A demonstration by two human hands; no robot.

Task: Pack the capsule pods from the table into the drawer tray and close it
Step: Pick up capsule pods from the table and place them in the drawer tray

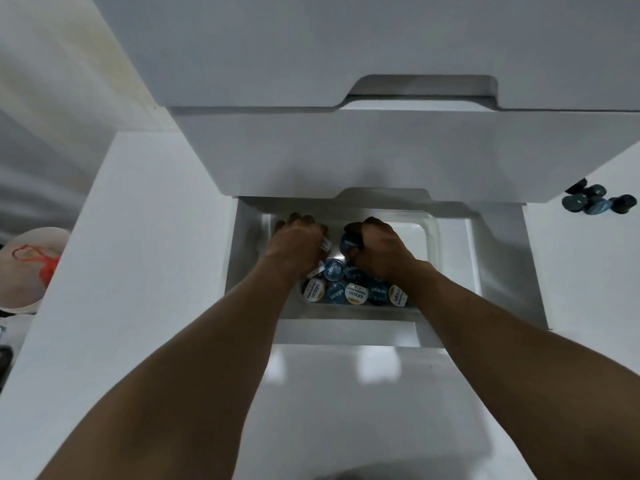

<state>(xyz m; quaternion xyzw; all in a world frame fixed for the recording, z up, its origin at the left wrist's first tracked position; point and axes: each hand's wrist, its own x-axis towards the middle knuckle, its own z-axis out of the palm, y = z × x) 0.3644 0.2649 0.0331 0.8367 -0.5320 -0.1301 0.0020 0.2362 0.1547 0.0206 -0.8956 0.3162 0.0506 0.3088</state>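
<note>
Inside the tray [435,237], left hand [298,241] and right hand [376,248] each clutch pods [347,242], with loose pods [598,201] well right of it.

Pods [356,293] under left grip [298,242], right grip [375,247]

White bin [21,292] far left, red plastic [48,269] inside.

Blue and white-lidded pods [349,289] fill a clear tray [431,244] in the white drawer [498,258]; far-right pods [597,201] look dark teal.
</note>
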